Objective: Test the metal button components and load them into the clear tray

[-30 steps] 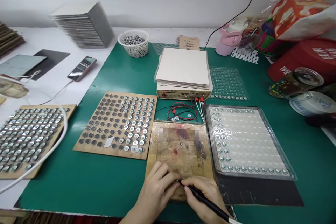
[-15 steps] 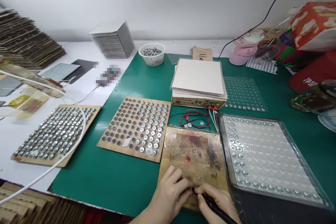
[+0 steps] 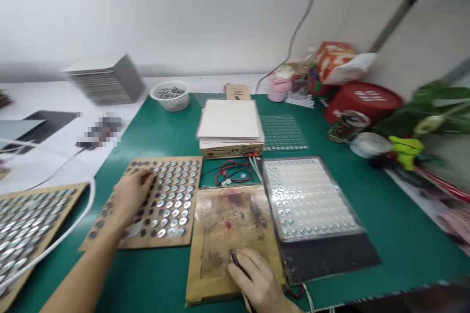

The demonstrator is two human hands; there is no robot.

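Rows of small round discs (image 3: 178, 204), some dark, others silvery, sit on a tan board (image 3: 154, 241). The left hand (image 3: 130, 194) bends its fingers over them; blur hides whether it pinches one. The right hand (image 3: 257, 278) pinches a slim dark tool (image 3: 234, 257) above a stained block (image 3: 216, 244).

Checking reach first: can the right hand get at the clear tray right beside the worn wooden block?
Probably yes: the clear tray lies ahead and to the right, with nothing tall seen between; the right hand holds a black pen-like tool, though.
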